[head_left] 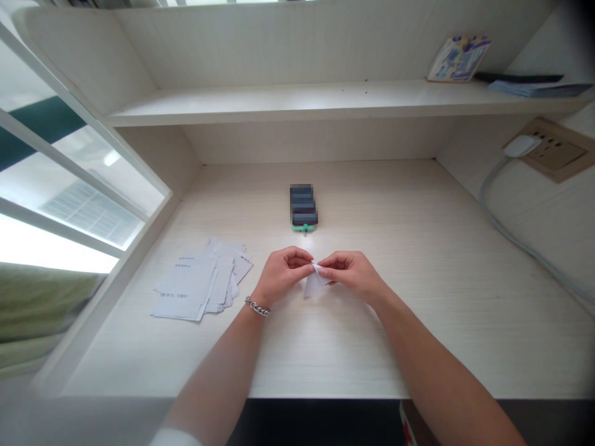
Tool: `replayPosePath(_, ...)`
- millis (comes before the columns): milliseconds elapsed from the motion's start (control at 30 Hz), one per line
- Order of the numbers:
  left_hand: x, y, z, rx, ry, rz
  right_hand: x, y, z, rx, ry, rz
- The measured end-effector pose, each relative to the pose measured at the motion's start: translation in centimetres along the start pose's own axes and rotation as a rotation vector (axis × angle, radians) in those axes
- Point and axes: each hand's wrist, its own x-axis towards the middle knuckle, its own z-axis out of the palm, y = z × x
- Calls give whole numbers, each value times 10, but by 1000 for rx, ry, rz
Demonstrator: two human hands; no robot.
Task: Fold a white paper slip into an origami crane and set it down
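Note:
Between my two hands is a small piece of white paper (315, 285), folded to a point at its top. My left hand (285, 271) is closed, with thumb and fingertips pinching the paper's upper left side. From the other side my right hand (349, 271) pinches it too, its fingers curled and partly hiding the paper. A silver chain bracelet (257, 306) circles my left wrist. Just beyond my hands a phone (304, 203) with a green lower edge lies on the desk, its screen blurred out. Several loose paper sheets (195, 285) with printed lines overlap left of my left hand.
The pale wooden desk (446, 297) has a raised shelf (279, 102) along its back. On the shelf's right stand a colourful card (458, 59) and a stack of papers (539, 88). A white cable (515, 241) hangs from a wall socket (555, 148). Barred window at left.

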Motion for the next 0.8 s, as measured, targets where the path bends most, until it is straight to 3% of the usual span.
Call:
replayPosePath(467, 1, 1, 2, -43, -17, 14, 1, 3, -2, 22, 14, -2)
replayPosePath(800, 2, -3, 2, -33, 31, -26, 3, 9, -3, 68, -57, 62)
